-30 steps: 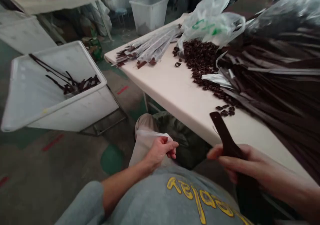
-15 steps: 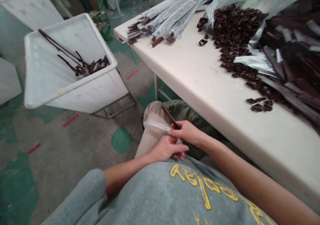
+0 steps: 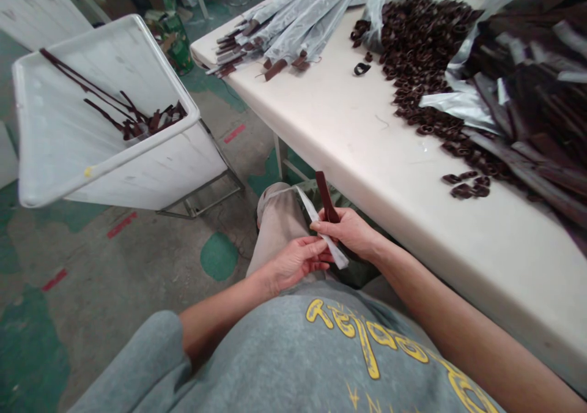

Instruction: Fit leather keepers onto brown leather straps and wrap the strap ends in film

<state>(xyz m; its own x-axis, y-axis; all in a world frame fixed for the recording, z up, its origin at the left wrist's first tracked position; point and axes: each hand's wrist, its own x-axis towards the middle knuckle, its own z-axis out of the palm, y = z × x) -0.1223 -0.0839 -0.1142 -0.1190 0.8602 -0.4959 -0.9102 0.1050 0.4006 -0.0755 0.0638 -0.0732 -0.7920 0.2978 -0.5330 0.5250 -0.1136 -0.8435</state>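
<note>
Above my lap, my right hand [image 3: 343, 229] is closed on a dark brown strap [image 3: 325, 196] that sticks up past the fingers. The same hand pinches a narrow whitish plastic sleeve [image 3: 337, 255] between thumb and forefinger; one end of it points up and away, the other hangs down to the right. My left hand [image 3: 298, 260] is just below and to the left, palm turned inward, its thumb and fingertips closed at the edge of the sleeve. The strap's lower end is hidden in my right hand.
To the right is a white table [image 3: 321, 119] with bundled straps in plastic sleeves [image 3: 293, 27], a heap of small brown loops [image 3: 422, 52] and a pile of dark straps [image 3: 541, 95]. A white bin [image 3: 142, 174] on a metal frame stands at left, with brown straps inside.
The strap has swung more upright in my right hand. The plastic sleeve has turned from pointing left to slanting down right. My left hand has drawn slightly left and its fingers have loosened.
</note>
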